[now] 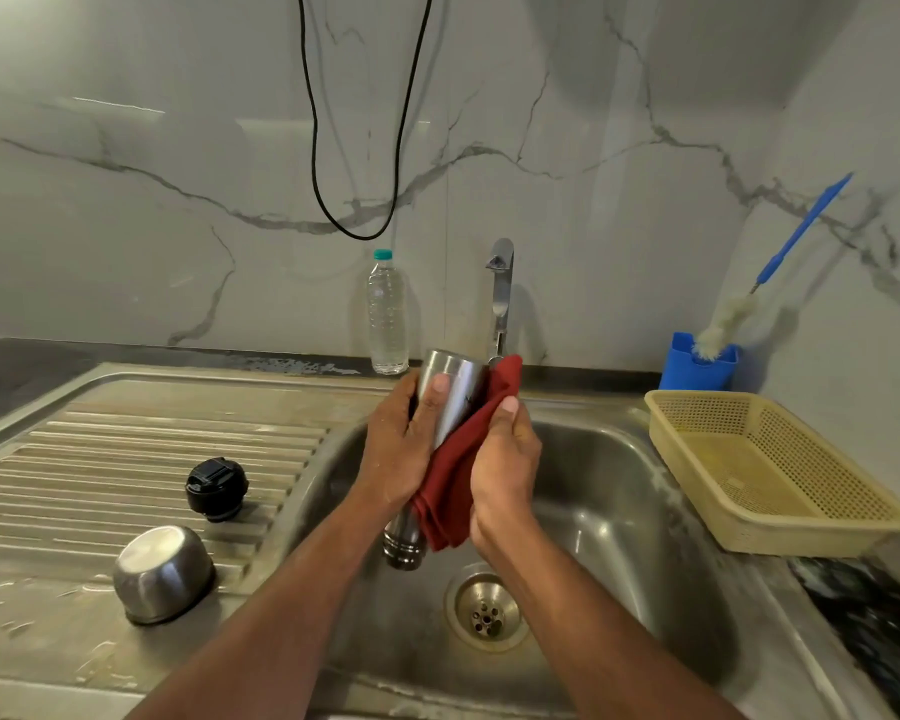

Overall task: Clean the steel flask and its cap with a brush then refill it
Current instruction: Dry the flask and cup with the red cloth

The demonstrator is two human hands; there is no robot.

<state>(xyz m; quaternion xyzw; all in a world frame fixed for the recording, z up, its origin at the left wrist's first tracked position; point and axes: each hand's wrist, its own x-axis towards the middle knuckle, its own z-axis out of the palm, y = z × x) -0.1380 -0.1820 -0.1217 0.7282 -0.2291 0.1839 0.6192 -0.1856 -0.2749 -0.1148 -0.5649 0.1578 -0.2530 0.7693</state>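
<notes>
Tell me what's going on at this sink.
A person is wiping a steel flask with a red cloth over the sink. The left hand holds the flask upside down, mouth toward the drain, while the right hand presses the cloth against it. The black cap and a steel cup sit on the drainboard. The brush stands in its blue holder.

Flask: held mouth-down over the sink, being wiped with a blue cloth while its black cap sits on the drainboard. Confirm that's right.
Not quite: the cloth is red, not blue, as the head view shows. The rest stands: the left hand holds the flask mouth-down over the sink, the right hand wipes it, and the black cap sits on the drainboard.
</notes>
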